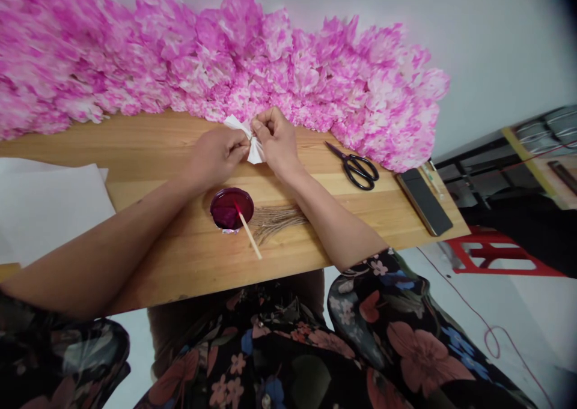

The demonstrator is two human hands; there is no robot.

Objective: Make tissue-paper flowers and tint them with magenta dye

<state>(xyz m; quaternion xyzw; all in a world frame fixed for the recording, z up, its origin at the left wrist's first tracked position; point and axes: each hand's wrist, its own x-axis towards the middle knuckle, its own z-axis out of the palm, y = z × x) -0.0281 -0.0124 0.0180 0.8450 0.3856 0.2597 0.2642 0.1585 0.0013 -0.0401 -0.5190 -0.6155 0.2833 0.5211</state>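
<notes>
"Gathered white paper: where do you have it?"

"Over the counter, just in front of the heaped pink flowers. Scissors lie to its right, a dish of dark red liquid nearer me."

"How do you hold it?"

"My left grip and right grip both pinch its narrow middle. I judge I'm cinching that waist; the next move calls for a steady left pinch while the right works. Any tie there, I can't tell."

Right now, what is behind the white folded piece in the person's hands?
Wooden tabletop and a bank of pink-and-white flowers show behind the white folded piece. Whatever lies directly behind it, or behind the left hand and right hand, is covered from view.
</notes>
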